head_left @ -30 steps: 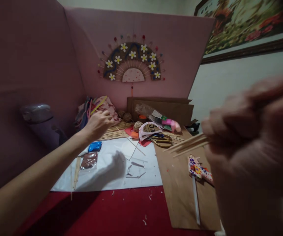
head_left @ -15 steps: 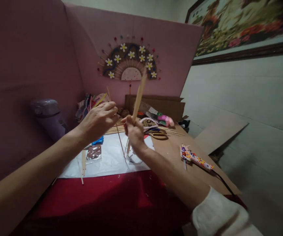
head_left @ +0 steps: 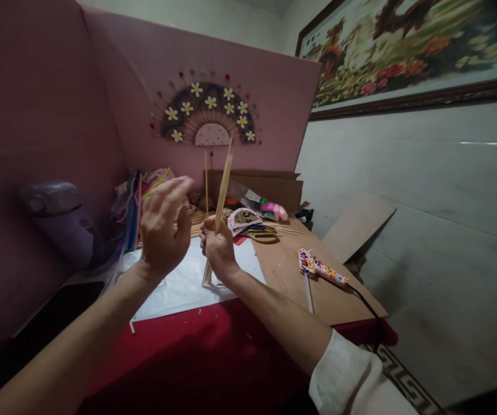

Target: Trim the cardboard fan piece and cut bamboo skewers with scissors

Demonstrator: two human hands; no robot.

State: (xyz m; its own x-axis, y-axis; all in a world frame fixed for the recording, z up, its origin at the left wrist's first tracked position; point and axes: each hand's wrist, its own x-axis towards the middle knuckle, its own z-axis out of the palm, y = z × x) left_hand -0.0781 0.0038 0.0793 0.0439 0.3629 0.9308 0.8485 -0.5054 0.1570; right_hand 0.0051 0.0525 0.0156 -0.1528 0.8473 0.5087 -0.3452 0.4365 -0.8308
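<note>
My right hand is closed round a bundle of thin bamboo sticks. It holds them nearly upright, with their lower ends just above the white paper. One single stick stands a little apart on the bundle's left. My left hand hovers just left of the bundle with its fingers curled and apart, and I see nothing in it. More loose sticks lie in a pile behind both hands.
On the brown cardboard sheet lie a flower-patterned glue gun with a black cord, and gold scissors. A decorated fan hangs on the pink board. A grey-purple appliance stands at left. The table has a red cloth.
My right hand came in from close to the camera and stood the bundle upright. My left hand picked a stick from the pile, brought it to the bundle, then let go. The view shifted left.
</note>
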